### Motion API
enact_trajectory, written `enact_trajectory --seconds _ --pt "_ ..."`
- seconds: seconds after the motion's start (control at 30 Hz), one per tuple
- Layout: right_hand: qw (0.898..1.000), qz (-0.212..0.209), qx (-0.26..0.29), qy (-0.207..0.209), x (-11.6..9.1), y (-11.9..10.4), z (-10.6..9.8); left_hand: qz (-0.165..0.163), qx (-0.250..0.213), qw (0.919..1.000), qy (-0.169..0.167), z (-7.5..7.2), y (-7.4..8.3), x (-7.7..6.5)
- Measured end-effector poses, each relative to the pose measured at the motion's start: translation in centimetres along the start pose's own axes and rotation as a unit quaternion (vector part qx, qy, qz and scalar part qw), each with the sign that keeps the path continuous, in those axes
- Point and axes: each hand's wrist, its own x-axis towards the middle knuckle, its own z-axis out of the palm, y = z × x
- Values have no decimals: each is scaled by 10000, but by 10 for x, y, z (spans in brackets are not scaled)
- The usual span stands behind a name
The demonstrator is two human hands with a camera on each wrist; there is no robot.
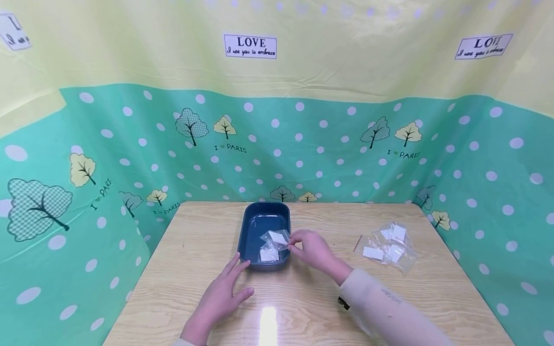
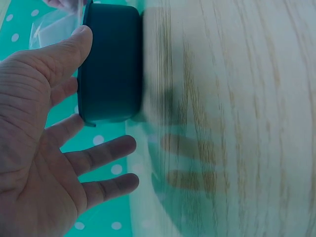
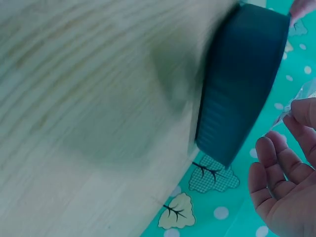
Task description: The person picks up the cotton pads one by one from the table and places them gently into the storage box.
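Observation:
A dark blue rectangular dish point(image 1: 264, 222) stands on the wooden table. My right hand point(image 1: 315, 249) pinches the edge of a small clear plastic bag point(image 1: 279, 237) with a white piece inside, over the dish's right rim. Below it, another such bag point(image 1: 269, 253) lies in the near end of the dish. My left hand point(image 1: 222, 293) has its fingers spread, fingertips at the dish's near left corner. In the left wrist view the thumb point(image 2: 81, 42) rests by the rim. The right wrist view shows thumb and forefinger on the bag point(image 3: 308, 89).
Several more clear bags point(image 1: 389, 247) with white pieces lie in a pile on the right of the wooden table point(image 1: 190, 240). A green and yellow patterned curtain point(image 1: 298, 139) hangs behind the table and along both sides.

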Motion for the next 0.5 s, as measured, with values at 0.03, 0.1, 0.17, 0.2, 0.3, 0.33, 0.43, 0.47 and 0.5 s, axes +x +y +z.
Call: enact_trajectory --seconds 0.03,0.1,0.17,0.2,0.3,0.33,0.43,0.47,0.5 --pt "10000 -2 -24 -41 0 -1 2 7 -1 10000 4 0 0 0" --pt "9999 39 -70 -120 -1 -1 5 18 1 10000 7 1 -1 0" --pt "9997 85 -124 -177 -2 -2 8 21 -2 10000 -3 1 -2 0" --pt "9997 113 -134 -194 -3 -2 9 21 -6 10000 -10 1 -2 0" --pt "9996 126 -197 -173 -4 -3 12 14 -19 10000 -25 1 -2 0" --pt "9996 90 -226 -141 -4 -3 13 13 -33 10000 -28 1 -1 0" --pt "9994 29 -334 -121 -4 -4 15 -1 -60 10000 -24 0 -1 -1" --pt "9993 11 -348 -117 -4 -4 15 -1 -66 10000 -26 0 0 -1" --pt "9993 -15 -364 -117 -4 -4 16 2 -74 10000 -27 0 -1 -1"
